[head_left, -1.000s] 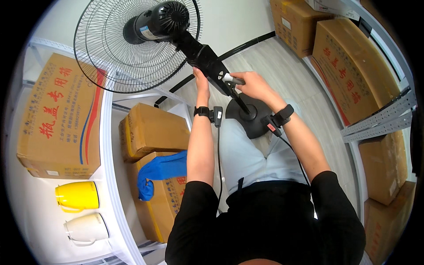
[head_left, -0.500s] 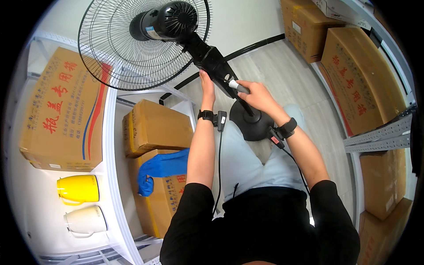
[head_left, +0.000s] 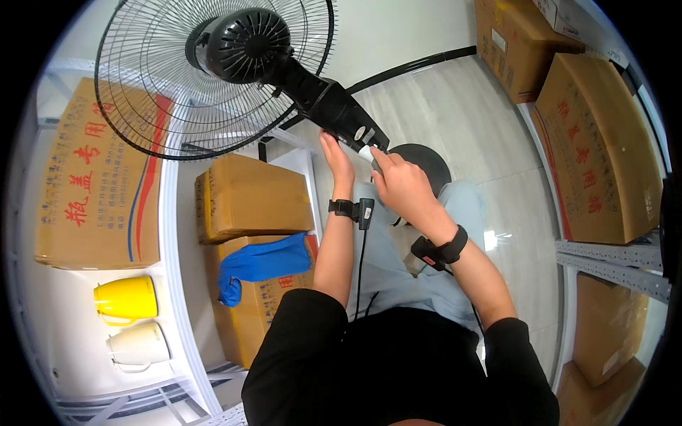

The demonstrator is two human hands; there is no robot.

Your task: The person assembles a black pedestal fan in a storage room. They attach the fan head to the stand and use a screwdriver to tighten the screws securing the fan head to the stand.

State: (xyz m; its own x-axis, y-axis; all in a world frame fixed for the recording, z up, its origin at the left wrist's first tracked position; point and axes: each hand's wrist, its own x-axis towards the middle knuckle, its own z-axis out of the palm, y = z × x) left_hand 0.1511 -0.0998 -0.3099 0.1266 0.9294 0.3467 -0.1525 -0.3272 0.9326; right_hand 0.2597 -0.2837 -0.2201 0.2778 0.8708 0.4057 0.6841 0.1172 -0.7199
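A black pedestal fan (head_left: 250, 46) with a round wire guard leans toward the upper left, its neck (head_left: 327, 106) slanting down toward a round base (head_left: 426, 167) on the floor. My left hand (head_left: 338, 162) rests along the left side of the neck, fingers stretched out and touching it. My right hand (head_left: 410, 188) is closed around a small grey-and-white tool (head_left: 366, 153), whose white end lies against the lower end of the neck. Its grey part is mostly hidden by my fingers, so its exact kind is unclear.
At left, a shelf holds a large carton (head_left: 99, 184), a yellow jug (head_left: 126, 298) and a white jug (head_left: 138, 346). A blue cloth (head_left: 264, 263) drapes over lower cartons. More cartons (head_left: 597, 149) stand on the right shelf. Black wristbands with cables circle both wrists.
The fan's head and neck have shifted left and slightly lower in view. My right hand has turned, covering more of the tool. My left hand stays against the neck.
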